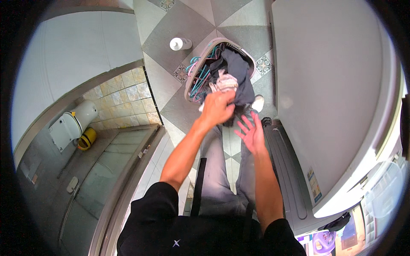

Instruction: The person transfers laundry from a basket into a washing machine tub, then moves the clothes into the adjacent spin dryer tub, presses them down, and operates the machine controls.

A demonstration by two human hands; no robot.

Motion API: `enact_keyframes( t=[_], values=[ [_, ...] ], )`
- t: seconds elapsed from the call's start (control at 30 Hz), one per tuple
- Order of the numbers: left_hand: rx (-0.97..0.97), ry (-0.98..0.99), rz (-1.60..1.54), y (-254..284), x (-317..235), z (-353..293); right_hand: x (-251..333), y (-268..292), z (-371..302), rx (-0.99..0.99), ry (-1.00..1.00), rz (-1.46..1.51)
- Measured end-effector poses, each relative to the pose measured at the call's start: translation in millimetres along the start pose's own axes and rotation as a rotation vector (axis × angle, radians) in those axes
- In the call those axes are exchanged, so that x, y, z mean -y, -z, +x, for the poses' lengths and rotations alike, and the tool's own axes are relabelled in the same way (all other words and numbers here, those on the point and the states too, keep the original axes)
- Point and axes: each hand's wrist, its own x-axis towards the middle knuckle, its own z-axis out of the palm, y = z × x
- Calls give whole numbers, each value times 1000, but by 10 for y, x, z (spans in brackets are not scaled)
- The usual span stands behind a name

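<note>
A pale laundry basket (189,87) stands on the tiled floor in front of my feet. Teal and pink hangers (200,83) lean along its left side. Dark grey clothes (236,68) fill the right side, with a crumpled pink-and-white striped cloth (225,82) on top. My left hand (218,109) is closed at the basket's near edge. From its fingers hangs a dark, blurred piece of cloth (230,119). To its right, my right hand (252,133) is held palm up with fingers spread and nothing in it.
A white bottle (180,43) stands left of the basket. To the right rises a large white appliance (329,85), with a dark grey ribbed surface (287,166) beside my leg. At the left are a glass door (98,183), a toilet (68,128) and a yellow-and-black bucket (87,138).
</note>
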Motion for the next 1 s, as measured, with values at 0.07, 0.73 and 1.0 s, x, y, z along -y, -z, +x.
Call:
enact_keyframes(
  t=[0.07, 0.73, 1.0],
  values=[
    [-35, 44, -116, 181, -434, -226, 142, -321, -234, 57, -79, 107],
    [-352, -10, -1239, 2516, -3163, -1146, 597, -1125, -1608, 784, 91, 76],
    [-504, -282, -1155, 2711, -3584, -796, 1248, -1411, -3326, 877, 563, 56]
  ],
)
